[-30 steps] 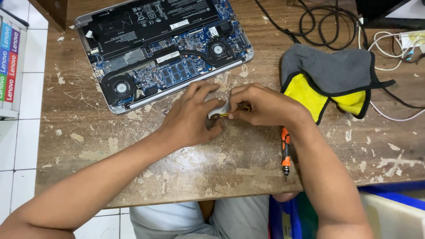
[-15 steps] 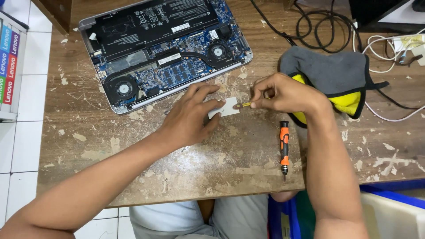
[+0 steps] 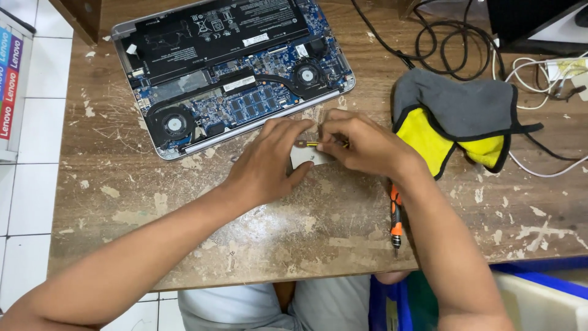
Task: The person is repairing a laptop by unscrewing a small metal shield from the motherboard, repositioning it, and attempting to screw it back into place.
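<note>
Left hand [image 3: 267, 164] pressed a small white part [image 3: 308, 157] flat on the table [image 3: 294, 245], steadying it just in front of the opened laptop [image 3: 229, 70]. Right hand [image 3: 361, 144] pinched a thin yellow-tipped tool [image 3: 312, 144] over the part.

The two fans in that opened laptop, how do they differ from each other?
The left fan sits near the laptop's front left corner and has a pale, whitish hub; the right fan sits further back, toward the right edge, and its hub looks darker grey. The left fan lies well clear of the left hand, while the right fan is closer to the right hand. Both are round, dark, uncovered, and joined by a dark curved pipe.
</note>
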